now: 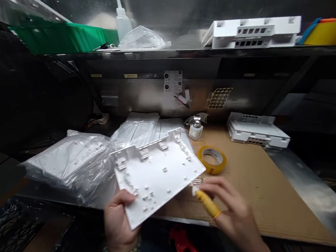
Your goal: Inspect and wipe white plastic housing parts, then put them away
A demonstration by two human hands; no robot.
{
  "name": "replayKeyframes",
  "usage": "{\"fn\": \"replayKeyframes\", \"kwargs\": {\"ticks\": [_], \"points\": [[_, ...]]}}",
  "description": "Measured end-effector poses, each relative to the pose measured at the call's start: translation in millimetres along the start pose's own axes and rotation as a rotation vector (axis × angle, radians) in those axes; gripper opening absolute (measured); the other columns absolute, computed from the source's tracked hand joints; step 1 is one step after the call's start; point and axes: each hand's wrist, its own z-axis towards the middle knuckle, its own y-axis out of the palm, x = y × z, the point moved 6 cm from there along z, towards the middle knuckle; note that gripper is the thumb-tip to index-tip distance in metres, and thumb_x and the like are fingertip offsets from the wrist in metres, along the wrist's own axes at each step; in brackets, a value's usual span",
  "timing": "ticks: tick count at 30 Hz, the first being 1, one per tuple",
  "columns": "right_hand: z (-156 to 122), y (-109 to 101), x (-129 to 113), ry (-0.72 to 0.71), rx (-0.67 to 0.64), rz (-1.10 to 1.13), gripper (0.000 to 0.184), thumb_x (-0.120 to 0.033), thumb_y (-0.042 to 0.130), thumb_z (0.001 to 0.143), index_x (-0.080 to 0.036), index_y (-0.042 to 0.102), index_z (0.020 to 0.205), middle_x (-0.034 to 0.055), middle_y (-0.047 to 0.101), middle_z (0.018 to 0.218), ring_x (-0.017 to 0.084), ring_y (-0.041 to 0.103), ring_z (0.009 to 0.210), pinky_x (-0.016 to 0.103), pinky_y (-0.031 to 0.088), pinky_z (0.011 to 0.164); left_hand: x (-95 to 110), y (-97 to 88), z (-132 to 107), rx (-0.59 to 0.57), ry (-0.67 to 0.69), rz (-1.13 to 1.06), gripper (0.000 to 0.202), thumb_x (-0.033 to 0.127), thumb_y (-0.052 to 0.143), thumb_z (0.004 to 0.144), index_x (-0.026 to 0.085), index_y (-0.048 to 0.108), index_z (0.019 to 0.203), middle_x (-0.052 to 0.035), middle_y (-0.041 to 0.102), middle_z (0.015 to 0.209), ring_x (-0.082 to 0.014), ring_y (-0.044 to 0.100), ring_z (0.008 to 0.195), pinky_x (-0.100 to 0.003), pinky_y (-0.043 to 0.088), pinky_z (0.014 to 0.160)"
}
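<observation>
My left hand [120, 222], a beaded bracelet at its wrist, grips a white plastic housing panel [154, 180] by its near left corner. The panel is tilted, and its inner face with small clips and posts is turned up. Just right of the panel, my right hand [231, 205] pinches a small white piece [195, 190], too small to name, between thumb and fingers. A yellow finger cot [207, 204] covers the right thumb. Beyond that hand, a roll of yellow tape [221, 163] lies flat on the cardboard sheet [260, 188].
Bagged white panels [68, 157] are stacked at left. A small pump bottle [196, 129] stands behind the tape. At right rests a white housing [258, 130]. The shelf above holds a green bin [61, 38], a squeeze bottle [123, 24] and another housing [254, 31]. A red-handled tool [184, 245] hangs below the front edge.
</observation>
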Motion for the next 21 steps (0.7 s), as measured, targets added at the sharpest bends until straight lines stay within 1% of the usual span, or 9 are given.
{"fn": "replayKeyframes", "kwargs": {"ticks": [2, 4, 7, 9, 11, 14, 17, 19, 21], "points": [[-2, -27, 23, 0.093, 0.102, -0.063, 0.034, -0.002, 0.056, 0.088, -0.024, 0.070, 0.110, 0.0058, 0.066, 0.109, 0.017, 0.067, 0.099, 0.023, 0.057, 0.077, 16, -8.8, 4, -0.094, 0.064, 0.088, 0.083, 0.011, 0.054, 0.057, 0.030, 0.063, 0.137, -0.0024, 0.075, 0.128, -0.0331, 0.057, 0.136, -0.056, 0.048, 0.110], [-2, -41, 35, 0.130, 0.157, -0.105, 0.035, -0.001, 0.057, 0.087, -0.025, 0.071, 0.109, 0.0050, 0.065, 0.110, 0.017, 0.066, 0.102, 0.023, 0.056, 0.079, 25, -14.8, 5, -0.187, 0.105, 0.205, 0.079, 0.013, 0.054, 0.058, 0.034, 0.065, 0.133, 0.0027, 0.074, 0.129, -0.0308, 0.054, 0.138, -0.054, 0.046, 0.110], [4, -35, 37, 0.079, 0.108, -0.086, 0.037, 0.000, 0.054, 0.087, -0.024, 0.070, 0.110, 0.0056, 0.065, 0.110, 0.018, 0.065, 0.101, 0.027, 0.056, 0.084, 23, -20.8, 2, -0.318, 0.064, 0.290, 0.078, 0.015, 0.055, 0.062, 0.040, 0.062, 0.136, 0.0089, 0.071, 0.132, -0.0276, 0.046, 0.144, -0.053, 0.038, 0.114], [8, -27, 37, 0.021, 0.070, -0.093, 0.036, 0.000, 0.053, 0.088, -0.024, 0.069, 0.110, 0.0062, 0.065, 0.108, 0.018, 0.065, 0.099, 0.029, 0.056, 0.084, 17, -24.3, -2, -0.402, -0.011, 0.157, 0.079, 0.016, 0.051, 0.070, 0.039, 0.053, 0.146, 0.0081, 0.065, 0.141, -0.0254, 0.038, 0.148, -0.054, 0.028, 0.120], [9, -24, 40, 0.011, 0.084, -0.117, 0.030, -0.003, 0.055, 0.092, -0.023, 0.069, 0.109, 0.0063, 0.066, 0.105, 0.019, 0.064, 0.097, 0.030, 0.055, 0.083, 11, -24.0, -7, -0.514, -0.106, -0.045, 0.086, 0.009, 0.042, 0.074, 0.035, 0.038, 0.156, 0.0048, 0.057, 0.150, -0.0239, 0.029, 0.151, -0.057, 0.015, 0.123], [5, -26, 47, 0.040, 0.121, -0.082, 0.029, -0.005, 0.057, 0.093, -0.024, 0.069, 0.111, 0.0066, 0.066, 0.107, 0.018, 0.064, 0.097, 0.029, 0.055, 0.082, 7, -20.2, -10, -0.603, -0.208, -0.228, 0.099, -0.003, 0.034, 0.072, 0.033, 0.021, 0.162, 0.0028, 0.050, 0.156, -0.0230, 0.022, 0.152, -0.060, 0.007, 0.123], [1, -24, 53, -0.005, 0.060, -0.088, 0.030, -0.005, 0.058, 0.093, -0.025, 0.068, 0.114, 0.0064, 0.067, 0.109, 0.019, 0.064, 0.100, 0.031, 0.055, 0.086, 6, -25.4, -5, -0.446, -0.211, -0.252, 0.101, -0.002, 0.039, 0.070, 0.035, 0.019, 0.162, 0.0030, 0.050, 0.156, -0.0259, 0.023, 0.151, -0.060, 0.011, 0.122], [2, -28, 62, -0.003, 0.063, -0.144, 0.027, -0.006, 0.059, 0.093, -0.024, 0.070, 0.109, 0.0054, 0.068, 0.105, 0.020, 0.065, 0.099, 0.030, 0.054, 0.084, 7, -39.1, -2, -0.297, -0.190, -0.188, 0.105, -0.001, 0.044, 0.066, 0.037, 0.021, 0.162, 0.0033, 0.054, 0.153, -0.0293, 0.028, 0.149, -0.062, 0.017, 0.121], [8, -37, 70, 0.047, 0.119, -0.155, 0.029, -0.003, 0.057, 0.091, -0.024, 0.071, 0.106, 0.0047, 0.067, 0.104, 0.018, 0.065, 0.095, 0.028, 0.053, 0.081, 4, -60.0, -2, -0.198, -0.234, -0.128, 0.108, -0.002, 0.047, 0.063, 0.039, 0.025, 0.161, 0.0042, 0.060, 0.146, -0.0319, 0.036, 0.146, -0.064, 0.024, 0.120]]}}
